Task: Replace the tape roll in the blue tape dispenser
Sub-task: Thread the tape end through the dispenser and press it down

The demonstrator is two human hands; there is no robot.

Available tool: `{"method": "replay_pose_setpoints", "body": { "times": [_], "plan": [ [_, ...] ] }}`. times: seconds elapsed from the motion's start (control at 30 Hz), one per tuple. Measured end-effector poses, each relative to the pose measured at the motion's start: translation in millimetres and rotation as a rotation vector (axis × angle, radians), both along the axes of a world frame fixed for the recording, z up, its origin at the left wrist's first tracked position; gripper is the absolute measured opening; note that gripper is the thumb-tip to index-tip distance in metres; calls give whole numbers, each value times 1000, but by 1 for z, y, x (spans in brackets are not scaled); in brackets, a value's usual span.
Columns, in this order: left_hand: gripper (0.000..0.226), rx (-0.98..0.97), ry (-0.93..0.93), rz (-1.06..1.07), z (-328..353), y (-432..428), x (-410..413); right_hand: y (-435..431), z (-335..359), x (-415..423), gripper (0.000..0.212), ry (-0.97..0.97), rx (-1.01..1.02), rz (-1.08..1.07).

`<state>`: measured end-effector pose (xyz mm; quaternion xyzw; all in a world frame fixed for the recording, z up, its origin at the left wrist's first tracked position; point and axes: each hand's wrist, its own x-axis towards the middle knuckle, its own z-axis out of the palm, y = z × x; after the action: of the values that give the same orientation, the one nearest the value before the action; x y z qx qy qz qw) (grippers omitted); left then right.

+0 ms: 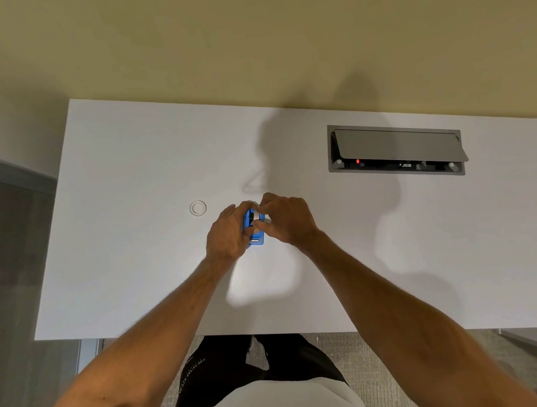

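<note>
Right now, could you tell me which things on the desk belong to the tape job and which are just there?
In the job:
blue tape dispenser, gripped by the left hand
tape roll, under the right hand
clear ring, probably another roll

Just there:
open cable box set in the desk

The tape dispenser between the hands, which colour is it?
Blue, seen in the head view.

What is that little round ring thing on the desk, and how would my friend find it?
Start at the big white desk and find the two hands holding the blue tape dispenser near its middle. Just left of the left hand, lying flat by itself, is the small ring. It is the only round thing there, white like the desk, and nobody is touching it.
</note>
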<state>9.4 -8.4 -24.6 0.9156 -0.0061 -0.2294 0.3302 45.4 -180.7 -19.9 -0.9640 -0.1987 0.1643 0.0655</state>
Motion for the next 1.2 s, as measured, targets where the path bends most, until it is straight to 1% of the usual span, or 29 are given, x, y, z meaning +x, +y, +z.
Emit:
{"method": "replay_pose_setpoints", "body": {
  "times": [0.17, 0.33, 0.43, 0.57, 0.67, 0.87, 1.03, 1.2],
  "plan": [
    [41, -7, 3, 11, -3, 0, -1, -2, 2, 1, 45, 13, 6, 6],
    [41, -12, -12, 7, -4, -1, 1, -2, 0, -2, 42, -10, -26, 4],
    [43, -10, -15, 8, -6, 0, 1, -3, 2, -2, 44, 12, 52, -67],
    [44, -23, -17, 27, -7, -1, -1, -6, 2, -11, 30, -26, 95, -65],
    [41, -12, -24, 31, -4, -2, -1, -5, 3, -19, 23, -74, 213, -147],
    [35, 5, -35, 12, -1, -1, 0, 5, 7, -22, 18, -35, 261, -181],
    [35, 0, -35, 8, 0, -2, 0, 5, 7, -22, 4, -104, 212, -108],
    [35, 18, -32, 3, -3, -1, 0, 7, 4, -22, 14, -143, 181, -16]
  ]
}}
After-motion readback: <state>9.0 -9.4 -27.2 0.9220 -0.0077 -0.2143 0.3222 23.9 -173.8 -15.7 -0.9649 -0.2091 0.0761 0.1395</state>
